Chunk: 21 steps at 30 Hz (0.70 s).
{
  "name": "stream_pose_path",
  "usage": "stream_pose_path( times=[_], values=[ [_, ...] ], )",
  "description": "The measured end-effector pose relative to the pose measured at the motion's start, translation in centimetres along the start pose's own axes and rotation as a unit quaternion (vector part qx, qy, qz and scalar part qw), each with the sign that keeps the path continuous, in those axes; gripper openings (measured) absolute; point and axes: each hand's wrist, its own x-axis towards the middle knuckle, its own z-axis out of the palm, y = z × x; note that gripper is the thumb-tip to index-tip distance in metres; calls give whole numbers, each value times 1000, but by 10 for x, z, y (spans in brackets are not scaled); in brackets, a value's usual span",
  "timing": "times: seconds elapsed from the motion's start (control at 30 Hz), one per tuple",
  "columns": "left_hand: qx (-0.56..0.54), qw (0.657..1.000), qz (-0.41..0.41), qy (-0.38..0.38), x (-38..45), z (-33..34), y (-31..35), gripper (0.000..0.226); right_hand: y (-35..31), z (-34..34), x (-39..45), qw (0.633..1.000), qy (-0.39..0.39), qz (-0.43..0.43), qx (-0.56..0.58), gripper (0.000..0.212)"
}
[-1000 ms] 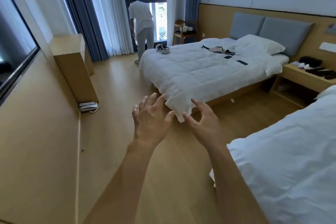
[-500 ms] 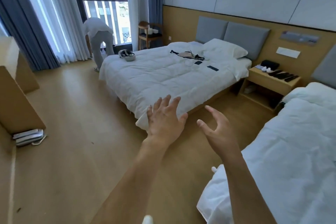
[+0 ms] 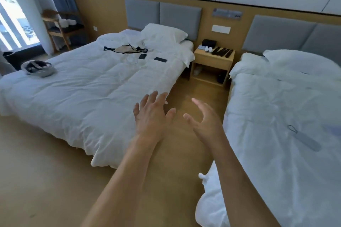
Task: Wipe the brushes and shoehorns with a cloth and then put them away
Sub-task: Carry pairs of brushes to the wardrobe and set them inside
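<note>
Hands: left hand (image 3: pixel 151 116) and right hand (image 3: pixel 204 120) spread, nothing held.
Shoehorn (image 3: pixel 304 140): laid on bed (image 3: pixel 276 171), well right of right hand.
Brushes (image 3: pixel 222 52): on nightstand (image 3: pixel 212 61), far beyond both hands.
Room: bare floor aisle (image 3: pixel 184 153) between beds.

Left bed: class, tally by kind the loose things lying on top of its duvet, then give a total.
Pillow: 1
Headset: 1
Dark phones: 2
Tan, dark-strapped item: 1
White cable coil: 1
Total: 6

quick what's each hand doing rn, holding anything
left hand: open, fingers spread, holding nothing
right hand: open, fingers loosely curved, holding nothing
</note>
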Motion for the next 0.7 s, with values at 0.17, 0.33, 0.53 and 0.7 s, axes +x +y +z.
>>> stream_pose_path(
  times=[0.17,0.33,0.53,0.7],
  values=[
    [2,999,33,-28,79,35,4,58,17,13,71,999,22,27,-11,63],
    [21,998,57,-29,168,67,8,58,37,24,166,999,25,36,-10,64],
    [36,996,76,-23,301,97,22,57,48,18,302,999,22,35,-1,65],
    [24,996,82,-19,401,130,42,56,66,10,405,999,33,36,-23,64]
  ],
)
